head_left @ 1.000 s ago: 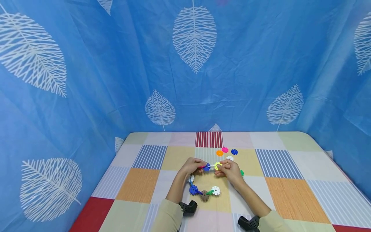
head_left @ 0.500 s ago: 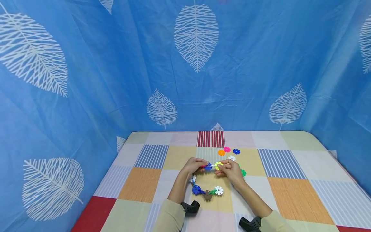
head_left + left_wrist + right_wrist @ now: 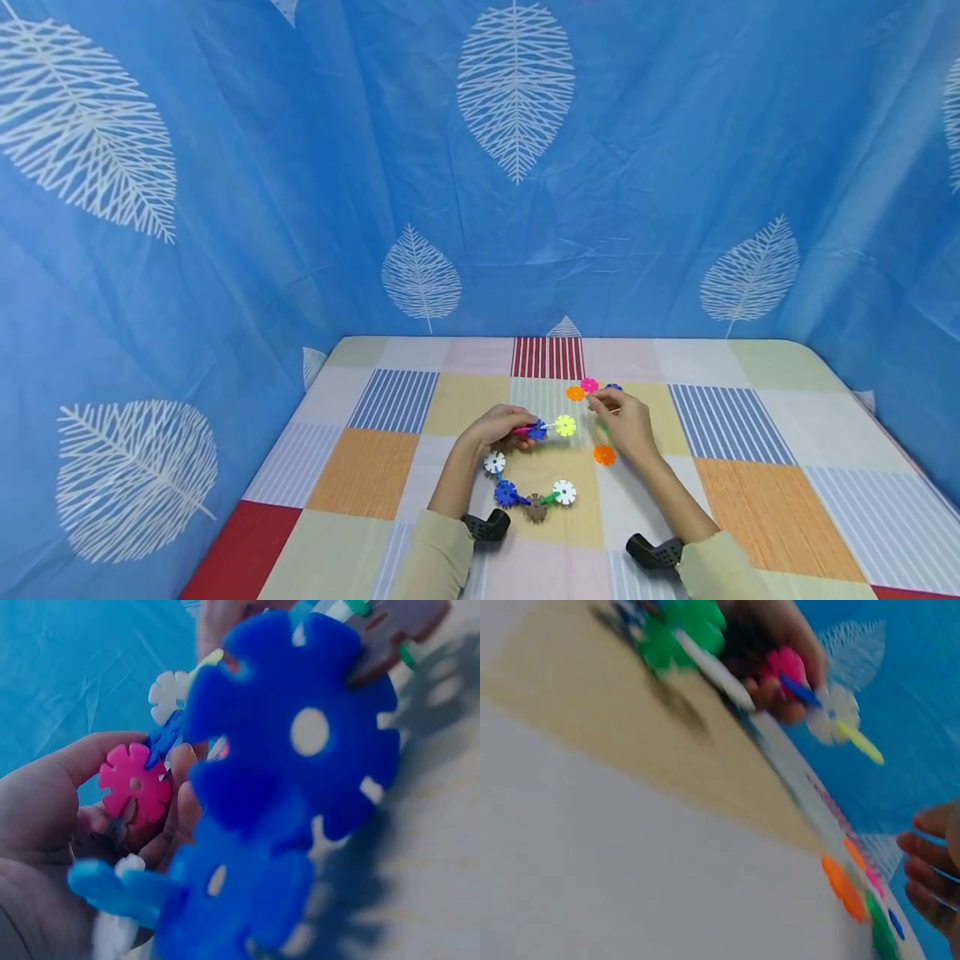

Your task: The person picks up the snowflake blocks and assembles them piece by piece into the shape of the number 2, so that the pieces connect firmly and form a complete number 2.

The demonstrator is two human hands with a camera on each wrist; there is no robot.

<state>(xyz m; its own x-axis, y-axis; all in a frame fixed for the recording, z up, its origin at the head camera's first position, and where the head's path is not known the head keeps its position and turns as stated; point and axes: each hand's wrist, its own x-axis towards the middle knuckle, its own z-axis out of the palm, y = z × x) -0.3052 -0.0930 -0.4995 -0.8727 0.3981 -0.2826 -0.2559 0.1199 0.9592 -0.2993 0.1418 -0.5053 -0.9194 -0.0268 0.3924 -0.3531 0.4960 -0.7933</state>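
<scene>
The left grip [image 3: 796, 639] pinches a pink disc [image 3: 782, 666]; a blue disc [image 3: 801, 691], a white disc [image 3: 847, 703] and a yellow disc [image 3: 861, 742] run outward from it. Beside the same grip sits a green disc [image 3: 694, 621] with a pale piece [image 3: 720, 673] edge-on. Near the right grip [image 3: 934, 862], its fingers loosely bent, are orange discs [image 3: 844, 889] and a loose green disc [image 3: 883, 930], perhaps touching; blur obscures it.

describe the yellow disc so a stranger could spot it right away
On the patchwork table, find the left hand holding a chain of notched discs. From that hand, go past a blue disc to the chain's end facing the right hand. That is the yellow disc, the only yellow one among blue, white and orange neighbours.
</scene>
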